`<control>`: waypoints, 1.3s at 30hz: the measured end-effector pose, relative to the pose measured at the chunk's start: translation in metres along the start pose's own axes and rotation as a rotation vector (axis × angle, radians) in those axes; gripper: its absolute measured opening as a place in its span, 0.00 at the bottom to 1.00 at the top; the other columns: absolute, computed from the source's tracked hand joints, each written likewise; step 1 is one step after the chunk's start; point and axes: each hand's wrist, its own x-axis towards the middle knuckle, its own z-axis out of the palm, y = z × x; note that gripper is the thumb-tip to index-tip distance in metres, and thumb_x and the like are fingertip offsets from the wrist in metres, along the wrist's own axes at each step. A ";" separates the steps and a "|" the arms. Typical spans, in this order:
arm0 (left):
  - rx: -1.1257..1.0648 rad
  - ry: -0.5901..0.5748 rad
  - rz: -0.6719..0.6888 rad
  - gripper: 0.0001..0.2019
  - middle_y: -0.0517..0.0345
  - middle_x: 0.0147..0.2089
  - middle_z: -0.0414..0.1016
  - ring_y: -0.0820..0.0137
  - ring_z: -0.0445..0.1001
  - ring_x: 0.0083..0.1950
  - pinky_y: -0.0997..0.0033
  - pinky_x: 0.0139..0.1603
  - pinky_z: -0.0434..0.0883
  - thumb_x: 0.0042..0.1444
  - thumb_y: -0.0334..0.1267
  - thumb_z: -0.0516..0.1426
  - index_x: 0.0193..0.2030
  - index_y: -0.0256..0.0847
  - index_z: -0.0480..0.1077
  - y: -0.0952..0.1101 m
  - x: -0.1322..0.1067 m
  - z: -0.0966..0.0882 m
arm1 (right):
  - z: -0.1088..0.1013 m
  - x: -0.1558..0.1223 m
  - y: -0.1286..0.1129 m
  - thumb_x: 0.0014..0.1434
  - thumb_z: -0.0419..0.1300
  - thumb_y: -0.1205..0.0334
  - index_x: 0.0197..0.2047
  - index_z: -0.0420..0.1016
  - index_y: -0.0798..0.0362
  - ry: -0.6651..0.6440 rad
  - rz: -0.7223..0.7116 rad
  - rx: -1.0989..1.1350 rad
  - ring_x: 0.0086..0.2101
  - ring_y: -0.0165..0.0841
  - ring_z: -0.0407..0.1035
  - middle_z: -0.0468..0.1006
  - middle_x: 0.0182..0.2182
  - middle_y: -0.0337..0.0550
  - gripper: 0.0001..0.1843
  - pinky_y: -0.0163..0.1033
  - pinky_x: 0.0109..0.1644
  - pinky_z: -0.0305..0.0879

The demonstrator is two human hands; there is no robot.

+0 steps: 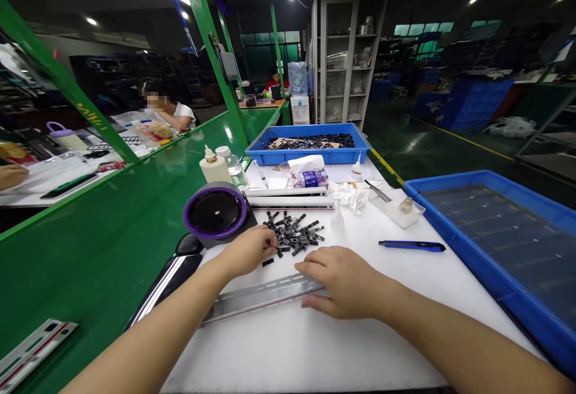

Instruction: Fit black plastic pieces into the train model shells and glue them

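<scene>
A loose pile of small flat black pieces (297, 233) lies on the white tabletop. At its left edge my left hand (249, 251) has thumb and fingertips pinched together; what is between them is too small to make out. A long silvery metal strip with slots and a red line (265, 295) lies slantwise in front of me. My right hand (344, 283) grips its right end, fingers over the top and thumb at the near edge. One black piece (268, 262) sits apart, between the pile and the strip.
Beyond the pile are a round purple-rimmed black device (216, 211), more strips (290, 202), a tissue pack (309, 177) and bottles (215, 168). A blue cutter knife (411, 245) lies right. Blue trays (310, 155) stand behind and beside the table (310, 352). A co-worker (173, 109) sits left.
</scene>
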 end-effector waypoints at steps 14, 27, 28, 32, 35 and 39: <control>-0.436 0.289 -0.015 0.07 0.58 0.37 0.77 0.64 0.73 0.40 0.65 0.41 0.68 0.61 0.39 0.54 0.38 0.45 0.75 0.100 -0.009 -0.023 | -0.014 0.010 0.026 0.57 0.66 0.54 0.40 0.79 0.54 0.619 0.470 1.059 0.28 0.31 0.74 0.79 0.27 0.40 0.13 0.41 0.38 0.73; -0.604 0.516 0.229 0.07 0.56 0.37 0.72 0.66 0.70 0.40 0.67 0.39 0.69 0.65 0.34 0.52 0.38 0.45 0.70 0.112 -0.022 0.014 | -0.027 0.008 0.020 0.48 0.71 0.61 0.27 0.74 0.56 0.253 0.646 1.922 0.14 0.19 0.46 0.58 0.13 0.28 0.10 0.25 0.14 0.48; -0.608 0.521 0.246 0.07 0.56 0.37 0.72 0.67 0.70 0.39 0.67 0.39 0.68 0.65 0.33 0.52 0.38 0.45 0.71 0.112 -0.022 0.013 | -0.026 0.008 0.020 0.48 0.71 0.61 0.27 0.74 0.56 0.236 0.653 1.929 0.14 0.18 0.46 0.59 0.13 0.28 0.10 0.25 0.14 0.49; -0.785 0.321 0.160 0.08 0.57 0.35 0.71 0.68 0.70 0.37 0.69 0.38 0.66 0.66 0.37 0.52 0.36 0.45 0.69 0.110 -0.021 0.010 | -0.022 0.009 0.022 0.48 0.72 0.58 0.28 0.76 0.57 0.329 0.632 1.787 0.15 0.21 0.56 0.68 0.16 0.34 0.12 0.27 0.16 0.58; -0.925 0.188 0.008 0.10 0.60 0.34 0.70 0.69 0.68 0.36 0.70 0.36 0.63 0.65 0.44 0.53 0.35 0.45 0.68 0.106 -0.020 0.008 | -0.022 0.008 0.024 0.51 0.71 0.57 0.29 0.77 0.56 0.510 0.518 1.572 0.17 0.23 0.63 0.71 0.18 0.34 0.12 0.29 0.19 0.65; -0.992 0.176 -0.080 0.10 0.61 0.34 0.69 0.69 0.66 0.36 0.71 0.34 0.61 0.63 0.48 0.55 0.37 0.45 0.68 0.101 -0.018 0.010 | -0.019 0.007 0.027 0.56 0.68 0.59 0.32 0.78 0.55 0.596 0.493 1.311 0.19 0.23 0.66 0.72 0.21 0.34 0.08 0.30 0.23 0.69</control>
